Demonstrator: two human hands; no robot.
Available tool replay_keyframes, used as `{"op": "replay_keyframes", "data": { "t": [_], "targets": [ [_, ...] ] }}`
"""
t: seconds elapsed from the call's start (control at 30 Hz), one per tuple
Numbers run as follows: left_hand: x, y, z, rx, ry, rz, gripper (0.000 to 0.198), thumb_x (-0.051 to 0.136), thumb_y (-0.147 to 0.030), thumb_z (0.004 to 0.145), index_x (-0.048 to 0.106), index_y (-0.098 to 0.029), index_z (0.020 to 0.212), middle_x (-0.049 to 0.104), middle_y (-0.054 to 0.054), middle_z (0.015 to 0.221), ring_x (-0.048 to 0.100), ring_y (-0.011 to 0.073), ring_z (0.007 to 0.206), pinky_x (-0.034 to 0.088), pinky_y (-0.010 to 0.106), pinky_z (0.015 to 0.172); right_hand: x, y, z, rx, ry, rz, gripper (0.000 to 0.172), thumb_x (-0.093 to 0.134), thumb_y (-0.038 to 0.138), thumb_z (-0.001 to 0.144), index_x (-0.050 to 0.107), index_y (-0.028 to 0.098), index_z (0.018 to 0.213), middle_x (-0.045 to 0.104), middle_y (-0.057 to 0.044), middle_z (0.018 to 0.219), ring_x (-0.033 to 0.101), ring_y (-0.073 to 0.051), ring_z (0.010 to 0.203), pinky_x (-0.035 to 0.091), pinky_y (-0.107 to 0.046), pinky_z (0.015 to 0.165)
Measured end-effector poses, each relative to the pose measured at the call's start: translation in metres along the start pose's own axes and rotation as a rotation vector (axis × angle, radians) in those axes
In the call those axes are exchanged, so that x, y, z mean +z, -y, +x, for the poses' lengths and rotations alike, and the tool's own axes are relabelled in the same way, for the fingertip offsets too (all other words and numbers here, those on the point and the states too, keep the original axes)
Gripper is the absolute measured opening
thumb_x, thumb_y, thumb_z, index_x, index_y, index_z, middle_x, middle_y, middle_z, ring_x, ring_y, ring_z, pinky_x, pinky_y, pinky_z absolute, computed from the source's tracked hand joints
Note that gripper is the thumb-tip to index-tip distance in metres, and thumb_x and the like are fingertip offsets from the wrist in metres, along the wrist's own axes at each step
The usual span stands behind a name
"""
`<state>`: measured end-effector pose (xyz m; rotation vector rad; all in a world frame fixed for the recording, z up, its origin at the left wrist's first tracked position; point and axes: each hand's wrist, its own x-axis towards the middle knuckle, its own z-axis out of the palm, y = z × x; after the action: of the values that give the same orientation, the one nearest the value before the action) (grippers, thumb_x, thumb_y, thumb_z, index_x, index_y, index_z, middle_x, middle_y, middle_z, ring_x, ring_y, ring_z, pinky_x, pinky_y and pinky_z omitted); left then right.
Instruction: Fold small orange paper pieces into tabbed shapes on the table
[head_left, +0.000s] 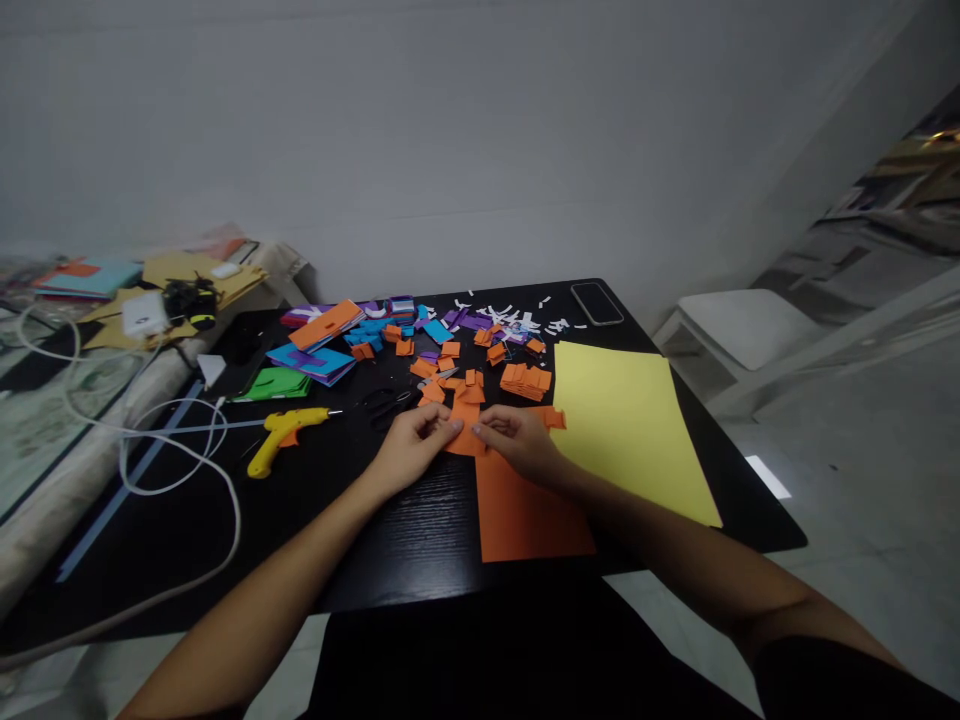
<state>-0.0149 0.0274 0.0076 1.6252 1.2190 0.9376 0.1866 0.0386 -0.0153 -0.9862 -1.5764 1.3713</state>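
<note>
Orange paper piece (465,443) pinched by left hand (420,440) and right hand (519,441); folded tabs (526,381) beyond look done, orange sheet (534,520) under right seems unfolded.

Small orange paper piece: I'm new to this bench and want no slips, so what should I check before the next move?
1. Both hands at the piece: ok; left hand and right hand have fingers on the small orange piece.
2. Yellow glue gun apart from the left hand: ok.
3. Glue gun cool: cannot tell.
4. Scissors clear of the left hand: cannot tell; they lie close beyond it.
5. Orange sheet uncovered: not ok; the right hand is over part.
6. White scraps gathered: not ok; scattered.
</note>
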Motion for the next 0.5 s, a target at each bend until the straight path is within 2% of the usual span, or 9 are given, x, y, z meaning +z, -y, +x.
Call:
{"op": "replay_keyframes", "data": {
  "t": [0.1, 0.5],
  "targets": [
    [0.0006, 0.0002, -0.0001, -0.009, 0.032, -0.031, 0.036, 0.066, -0.048, 0.087, 0.057, -0.016, 0.073, 0.044, -0.005, 0.063, 0.038, 0.0101, 0.058, 0.029, 0.024, 0.057, 0.0003, -0.0006, 0.0, -0.008, -0.003, -0.015, 0.027, 0.069, 0.045, 0.084, 0.064, 0.019, 0.077, 0.06, 0.001, 0.068, 0.055, -0.013, 0.063, 0.042, -0.027, 0.061],
    [0.0029, 0.0016, 0.0002, 0.001, 0.044, -0.047, 0.035, 0.068, -0.046, 0.085, 0.055, -0.017, 0.071, 0.042, -0.005, 0.064, 0.035, 0.0099, 0.059, 0.027, 0.024, 0.056, 0.0003, -0.0007, -0.0004, 0.028, 0.061, 0.035, 0.029, 0.071, 0.046, 0.083, 0.066, 0.018, 0.079, 0.065, 0.0, 0.07, 0.059, -0.014, 0.063, 0.046, -0.028, 0.062]
  ]
}}
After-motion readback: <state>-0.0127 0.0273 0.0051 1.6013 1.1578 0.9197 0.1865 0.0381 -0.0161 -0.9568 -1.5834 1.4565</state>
